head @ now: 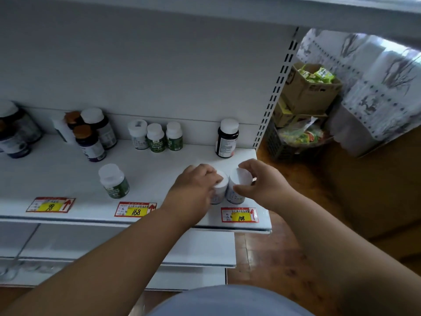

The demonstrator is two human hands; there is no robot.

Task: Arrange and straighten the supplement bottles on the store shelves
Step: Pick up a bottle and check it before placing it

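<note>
Two white-capped bottles stand side by side near the front right of the white shelf (68, 174). My left hand (193, 185) grips the left bottle (220, 188) from its left side. My right hand (262, 181) holds the right bottle (239, 183) by its cap. A green-labelled bottle (114, 181) stands alone at front centre. Three small green and white bottles (156, 137) line the back. A dark bottle (227, 137) stands at the back right.
Dark purple-labelled bottles (91, 137) cluster at the back left, more (16, 131) at the far left. Price tags (240, 215) run along the shelf's front edge. Cardboard boxes of packets (307, 87) and a patterned curtain (376, 87) stand right of the shelf, over a wooden floor.
</note>
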